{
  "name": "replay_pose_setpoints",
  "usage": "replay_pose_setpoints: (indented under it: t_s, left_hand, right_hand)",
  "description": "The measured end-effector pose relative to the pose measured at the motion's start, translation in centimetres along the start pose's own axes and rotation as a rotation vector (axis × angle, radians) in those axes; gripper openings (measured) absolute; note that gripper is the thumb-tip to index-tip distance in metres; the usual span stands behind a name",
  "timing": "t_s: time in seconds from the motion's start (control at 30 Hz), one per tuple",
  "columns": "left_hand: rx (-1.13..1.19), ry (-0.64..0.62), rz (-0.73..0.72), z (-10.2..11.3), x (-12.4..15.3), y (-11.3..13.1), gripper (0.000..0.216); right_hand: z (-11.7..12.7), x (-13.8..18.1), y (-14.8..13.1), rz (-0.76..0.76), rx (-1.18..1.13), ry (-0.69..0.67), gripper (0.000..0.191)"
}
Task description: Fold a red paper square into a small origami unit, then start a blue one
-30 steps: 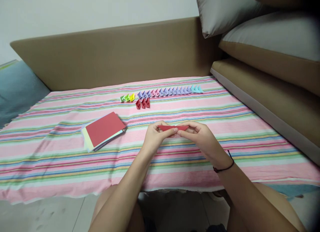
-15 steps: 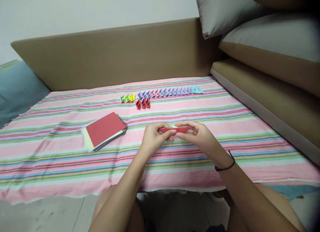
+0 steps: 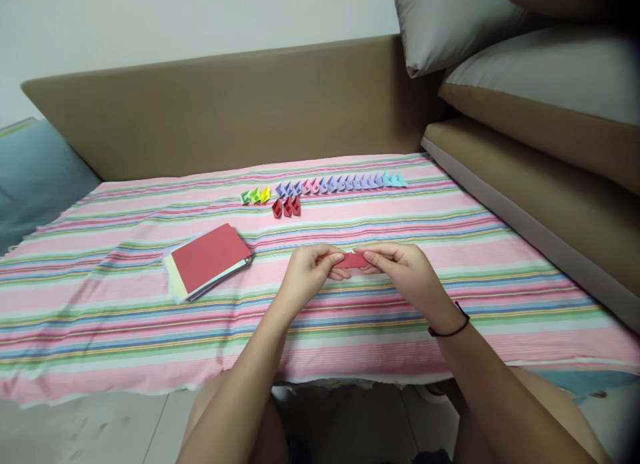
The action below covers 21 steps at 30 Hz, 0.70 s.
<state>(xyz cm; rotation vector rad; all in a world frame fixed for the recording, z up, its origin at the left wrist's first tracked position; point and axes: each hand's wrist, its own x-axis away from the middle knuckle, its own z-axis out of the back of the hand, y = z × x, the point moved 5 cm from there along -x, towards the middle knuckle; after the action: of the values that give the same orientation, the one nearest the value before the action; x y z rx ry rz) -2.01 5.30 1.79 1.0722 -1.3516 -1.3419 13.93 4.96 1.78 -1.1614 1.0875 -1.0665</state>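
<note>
Between my two hands is a small folded piece of red paper (image 3: 353,260), held up above the striped cloth. My left hand (image 3: 311,267) pinches its left end between thumb and fingers. At the other end, my right hand (image 3: 400,263) grips it the same way, with the thumb on top. Beyond my hands stand three small dark red folded paper boats (image 3: 287,207). Behind them runs a long row of purple, pink and light blue paper boats (image 3: 341,184). Green and yellow paper boats (image 3: 255,196) sit to the left of that row.
A stack of coloured paper (image 3: 213,257), red sheet on top, lies left of my hands on the striped cloth (image 3: 125,331). A brown backrest (image 3: 240,111) closes off the far side. Large cushions (image 3: 540,84) are piled at the right, and a blue cushion (image 3: 40,177) is at the left.
My thumbs have moved apart from the middle of the red paper toward its two ends. More of its flat face now shows between them.
</note>
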Motion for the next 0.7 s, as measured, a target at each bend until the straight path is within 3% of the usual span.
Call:
replay_pose_setpoints:
  t_s: [0.2, 0.4, 0.57, 0.7]
  left_hand:
    - [0.031, -0.026, 0.013, -0.1, 0.0, 0.4, 0.027]
    - [0.102, -0.146, 0.091, 0.1, 0.4, 0.6, 0.035]
    - [0.067, -0.137, 0.057, 0.2, 0.6, 0.6, 0.036]
    - [-0.076, -0.044, 0.019, 0.5, 1.1, 0.4, 0.029]
  right_hand:
    - [0.1, 0.0, 0.1, 0.006, 0.018, 0.018, 0.025]
    - [0.1, 0.1, 0.1, 0.008, 0.009, 0.017, 0.026]
    - [0.2, 0.1, 0.4, 0.04, 0.032, 0.014, 0.026]
    - [-0.4, 0.4, 0.7, 0.043, 0.044, 0.003, 0.025]
